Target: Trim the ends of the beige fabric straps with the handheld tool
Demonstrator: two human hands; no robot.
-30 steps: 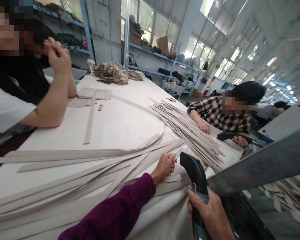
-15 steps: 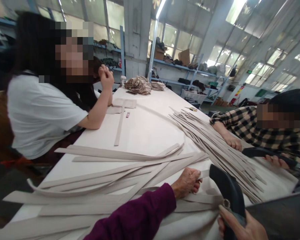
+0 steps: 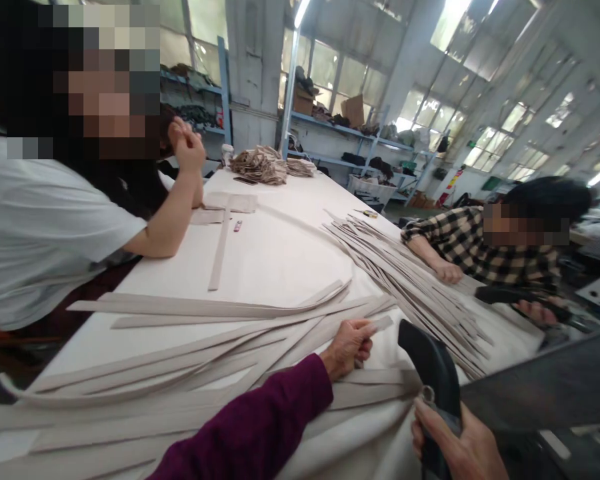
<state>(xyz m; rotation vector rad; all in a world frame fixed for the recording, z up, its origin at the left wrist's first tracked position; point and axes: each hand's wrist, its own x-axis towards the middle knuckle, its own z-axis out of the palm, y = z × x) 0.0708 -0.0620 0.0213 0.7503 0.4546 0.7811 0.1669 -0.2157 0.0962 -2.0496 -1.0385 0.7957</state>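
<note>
My left hand [image 3: 350,348], in a purple sleeve, is closed on one end of a narrow grey-beige fabric strip [image 3: 383,323], whose short tip sticks out past the fingers. Just right of it rises a black curved handheld tool [image 3: 429,363] with a small metal ring [image 3: 427,397] on its side. My right hand [image 3: 457,437] grips this tool low down, thumb close to the ring; what the tool is I cannot make out. More fabric strips [image 3: 180,400] lie spread under and left of my left arm. Several strip ends run in beneath the tool.
A long white table [image 3: 290,260] bears a bundle of strips [image 3: 405,280], a fabric pile [image 3: 260,163] and a yellow-handled cutter [image 3: 367,213]. A person in white [image 3: 55,213] leans on its left side. Opposite, a person in checks [image 3: 460,233] holds a similar black tool.
The whole view has swung to the right. My left hand has lifted slightly, and the strip tip in it now points up and clear of the black tool. My right hand keeps its grip.
</note>
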